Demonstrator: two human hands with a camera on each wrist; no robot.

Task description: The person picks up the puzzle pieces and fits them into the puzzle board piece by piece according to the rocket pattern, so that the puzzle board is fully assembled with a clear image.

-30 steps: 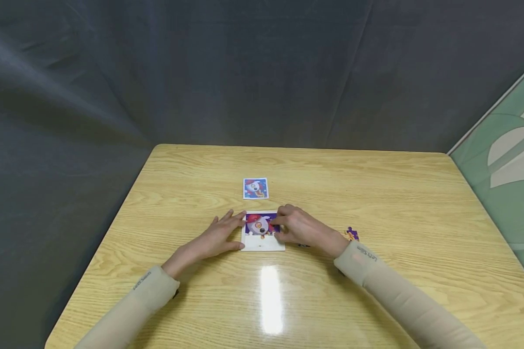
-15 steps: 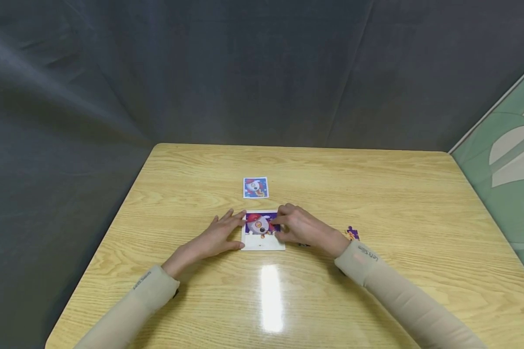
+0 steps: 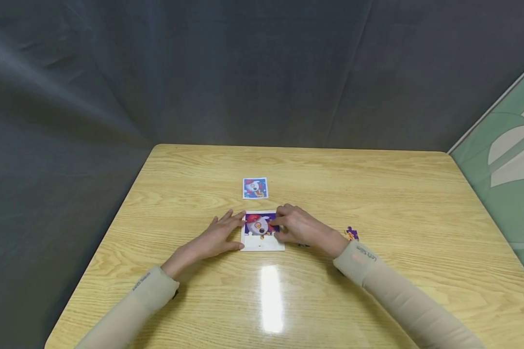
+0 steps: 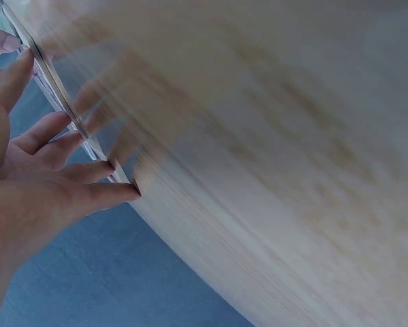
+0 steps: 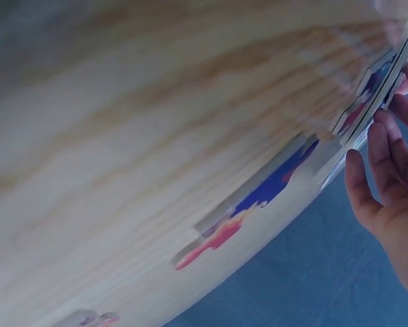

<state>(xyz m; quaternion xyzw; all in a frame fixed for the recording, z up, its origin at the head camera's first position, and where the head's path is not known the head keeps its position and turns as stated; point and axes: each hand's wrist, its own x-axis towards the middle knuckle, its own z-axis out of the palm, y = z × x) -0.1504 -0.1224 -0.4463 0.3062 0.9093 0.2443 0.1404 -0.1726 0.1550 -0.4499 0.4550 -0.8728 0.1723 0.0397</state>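
A small white puzzle board (image 3: 262, 244) lies flat on the table, its upper half filled with joined pieces (image 3: 256, 224) showing a red-capped white character on purple. Along its left edge my left hand (image 3: 218, 237) rests with spread, fairly straight fingers; the left wrist view shows the fingertips (image 4: 132, 193) touching that edge. From the right, my right hand (image 3: 301, 225) reaches over the board, thumb and index finger pinching a puzzle piece in the right part of the picture. That piece is mostly hidden by the fingers.
Behind the board lies a square picture card (image 3: 255, 188) with the same character. A loose purple-and-orange puzzle piece (image 3: 352, 233) sits beyond my right wrist, partly covered by the sleeve. Another dark piece (image 3: 303, 245) shows under the right hand. A dark curtain (image 3: 262, 72) hangs behind the table.
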